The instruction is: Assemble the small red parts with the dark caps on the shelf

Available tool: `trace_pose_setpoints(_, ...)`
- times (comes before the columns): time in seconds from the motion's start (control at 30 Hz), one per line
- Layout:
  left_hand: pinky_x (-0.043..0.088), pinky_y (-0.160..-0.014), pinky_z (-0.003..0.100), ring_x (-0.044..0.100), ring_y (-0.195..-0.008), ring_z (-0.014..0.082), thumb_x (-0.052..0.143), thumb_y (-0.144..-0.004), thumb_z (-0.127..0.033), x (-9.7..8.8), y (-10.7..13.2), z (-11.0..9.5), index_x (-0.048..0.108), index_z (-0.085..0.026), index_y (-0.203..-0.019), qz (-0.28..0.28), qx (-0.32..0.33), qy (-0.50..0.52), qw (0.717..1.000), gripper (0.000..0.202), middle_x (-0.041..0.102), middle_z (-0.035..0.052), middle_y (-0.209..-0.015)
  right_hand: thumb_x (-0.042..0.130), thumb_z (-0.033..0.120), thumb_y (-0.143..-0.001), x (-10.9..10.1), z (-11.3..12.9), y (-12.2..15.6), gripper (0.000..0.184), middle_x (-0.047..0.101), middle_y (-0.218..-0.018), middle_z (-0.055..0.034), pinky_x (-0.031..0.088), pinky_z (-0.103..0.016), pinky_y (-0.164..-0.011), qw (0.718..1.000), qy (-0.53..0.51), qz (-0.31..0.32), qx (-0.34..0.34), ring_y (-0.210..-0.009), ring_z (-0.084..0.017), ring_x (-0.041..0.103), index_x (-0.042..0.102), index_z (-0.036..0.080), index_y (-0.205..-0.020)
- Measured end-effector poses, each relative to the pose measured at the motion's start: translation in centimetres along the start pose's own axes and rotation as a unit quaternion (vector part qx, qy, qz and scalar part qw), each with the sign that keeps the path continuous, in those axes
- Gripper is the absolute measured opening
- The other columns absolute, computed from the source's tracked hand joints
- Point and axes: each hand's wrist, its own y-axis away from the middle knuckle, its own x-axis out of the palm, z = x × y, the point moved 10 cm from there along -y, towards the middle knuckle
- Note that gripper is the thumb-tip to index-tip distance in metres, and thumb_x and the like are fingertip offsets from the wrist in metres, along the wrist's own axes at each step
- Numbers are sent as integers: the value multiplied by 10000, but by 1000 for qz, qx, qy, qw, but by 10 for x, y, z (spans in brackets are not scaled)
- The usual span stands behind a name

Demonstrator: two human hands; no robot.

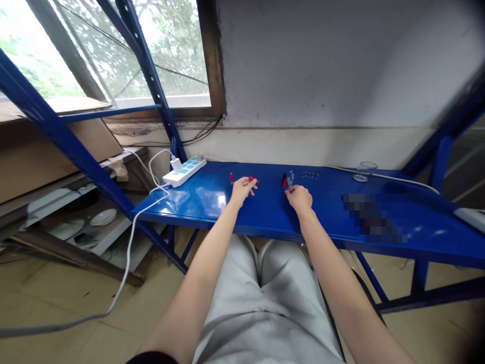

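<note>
A small red tube (253, 179) lies in the fingers of my left hand (241, 191), above the blue tabletop. Just left of that hand, a second red tube (231, 177) stands upright. My right hand (300, 197) has its fingertips pinched together at the foot of a few small clear vials (291, 177); whatever is between them is too small to make out. Beside these vials stands a small black-and-red tube group (284, 180). Several tiny metallic pieces (310, 175) are spread behind and to the right of my right hand.
On the blue table (197, 197), a white power strip (185, 172) with a plugged-in cable lies at the left. A clear drinking glass (365, 173) stands at the back right, with a blurred-out dark object (371, 217) in front of it. Blue posts frame both sides.
</note>
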Motion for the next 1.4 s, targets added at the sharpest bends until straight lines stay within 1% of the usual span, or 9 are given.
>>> trace_pose_setpoints(0.17, 320, -397, 186, 466, -397, 44, 619, -719, -409, 4, 2, -4, 601, -118, -807, 7, 18, -24, 1000, 305, 629, 25, -647, 511, 337, -805, 0, -3, -3, 225, 676, -804, -92, 434, -310, -704, 1000, 15, -3, 15, -836, -228, 626, 679, 190, -834)
trace_pose_setpoints(0.3, 401, -485, 209, 489, -453, 64, 624, -716, -384, 17, 3, -5, 631, -108, -815, 28, 52, -79, 995, 294, 627, 30, -626, 523, 332, -801, -5, -9, -5, 232, 680, -826, -105, 430, -308, -727, 999, 10, -14, 37, -857, -230, 628, 689, 188, -874)
trace_pose_setpoints(0.37, 422, -539, 219, 524, -523, 86, 634, -708, -367, 29, 3, -8, 653, -112, -814, 51, 79, -145, 985, 277, 643, 39, -651, 519, 332, -807, -5, -11, -5, 234, 682, -828, -107, 428, -312, -737, 999, 13, -14, 42, -857, -232, 630, 692, 189, -873)
trace_pose_setpoints(0.5, 435, -638, 237, 566, -655, 123, 638, -707, -365, 61, 1, -15, 687, -138, -801, 88, 132, -291, 944, 250, 672, 47, -761, 529, 322, -802, -6, -11, -5, 227, 684, -884, -111, 421, -316, -762, 999, 19, -20, 47, -883, -234, 627, 696, 192, -884)
trace_pose_setpoints(0.63, 434, -658, 247, 576, -694, 142, 627, -720, -349, 90, -3, -16, 694, -152, -798, 84, 129, -355, 922, 222, 664, 50, -794, 531, 317, -797, -7, -12, -5, 233, 685, -914, -109, 416, -308, -777, 998, 15, -23, 56, -903, -227, 621, 699, 196, -903)
trace_pose_setpoints(0.73, 421, -618, 252, 575, -691, 156, 623, -723, -334, 104, -5, -10, 689, -167, -775, 63, 108, -368, 922, 187, 656, 48, -766, 527, 320, -795, -8, -12, -5, 236, 686, -913, -110, 412, -309, -784, 998, 18, -27, 54, -906, -224, 619, 702, 196, -894)
trace_pose_setpoints(0.93, 416, -619, 273, 588, -694, 186, 618, -733, -313, 107, -14, 5, 679, -183, -737, 5, 48, -343, 938, 143, 649, 65, -715, 529, 322, -791, -8, -11, -5, 246, 684, -912, -120, 409, -331, -785, 998, 9, -34, 45, -900, -242, 619, 701, 189, -904)
trace_pose_setpoints(1.23, 429, -745, 339, 613, -835, 248, 633, -722, -289, 116, -20, 6, 676, -176, -707, 15, 46, -425, 904, 121, 664, 108, -795, 528, 307, -791, -8, -11, -5, 245, 677, -930, -132, 394, -341, -809, 998, 0, -32, 46, -927, -247, 615, 699, 184, -917)
trace_pose_setpoints(1.4, 425, -773, 360, 614, -846, 254, 651, -712, -328, 115, -20, 7, 665, -173, -678, 13, 28, -421, 906, 160, 663, 109, -785, 523, 306, -795, -8, -11, -4, 247, 678, -935, -128, 386, -348, -821, 998, 3, -33, 51, -931, -239, 612, 697, 194, -931)
